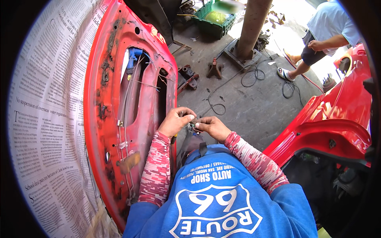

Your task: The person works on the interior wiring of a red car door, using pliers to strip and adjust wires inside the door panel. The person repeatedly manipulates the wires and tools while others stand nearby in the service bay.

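Two pinching grips meet near the frame's centre: left hand [174,122] and right hand [214,128], fingers curled nearly closed, hold thin wires [194,127] beside the red door [96,119].

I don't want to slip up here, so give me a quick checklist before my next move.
1. Left hand and right hand close to the thin wires: ok.
2. Firm grip: cannot tell; the fingers hide it.
3. Patterned sleeves down to the wrists: ok.
4. Red door panel steady: cannot tell; its support is hidden.
5. Dark cable off the floor: not ok; it lies looped.
6. Other person clear of the hands: ok.
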`<state>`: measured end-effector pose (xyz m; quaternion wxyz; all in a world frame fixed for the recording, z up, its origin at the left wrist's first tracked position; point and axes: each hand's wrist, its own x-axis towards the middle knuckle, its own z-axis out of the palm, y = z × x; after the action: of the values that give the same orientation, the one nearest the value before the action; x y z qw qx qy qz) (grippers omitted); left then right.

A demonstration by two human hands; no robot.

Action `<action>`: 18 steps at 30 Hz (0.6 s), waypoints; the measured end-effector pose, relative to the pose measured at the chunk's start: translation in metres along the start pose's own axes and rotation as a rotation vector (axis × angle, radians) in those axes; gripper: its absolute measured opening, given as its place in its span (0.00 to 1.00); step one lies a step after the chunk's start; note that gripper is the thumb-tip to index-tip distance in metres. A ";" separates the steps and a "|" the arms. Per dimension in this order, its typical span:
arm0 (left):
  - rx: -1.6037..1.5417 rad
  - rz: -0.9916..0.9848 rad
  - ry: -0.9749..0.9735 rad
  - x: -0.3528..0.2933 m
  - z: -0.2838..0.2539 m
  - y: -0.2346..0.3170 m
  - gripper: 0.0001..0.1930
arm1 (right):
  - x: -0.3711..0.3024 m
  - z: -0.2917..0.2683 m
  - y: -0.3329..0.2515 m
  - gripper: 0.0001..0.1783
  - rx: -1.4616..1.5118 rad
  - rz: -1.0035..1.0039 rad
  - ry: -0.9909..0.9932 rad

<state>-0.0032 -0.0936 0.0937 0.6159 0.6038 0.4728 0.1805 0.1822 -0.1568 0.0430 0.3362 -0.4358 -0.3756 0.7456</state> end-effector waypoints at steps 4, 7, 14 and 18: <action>-0.106 -0.121 0.119 -0.002 -0.002 0.004 0.08 | 0.003 -0.007 0.005 0.15 -0.013 0.052 0.056; -0.338 -0.077 0.252 -0.006 -0.007 0.011 0.09 | 0.005 -0.013 0.007 0.14 0.056 0.209 0.127; -0.444 -0.109 0.188 -0.013 -0.007 0.012 0.09 | 0.002 -0.026 -0.001 0.12 0.220 0.314 0.114; -0.326 -0.239 0.138 -0.013 0.004 0.010 0.10 | -0.004 -0.041 -0.012 0.16 0.180 0.312 0.024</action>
<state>-0.0027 -0.1048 0.1070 0.6886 0.4218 0.5467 0.2214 0.2231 -0.1432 0.0414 0.2588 -0.4657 -0.2310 0.8141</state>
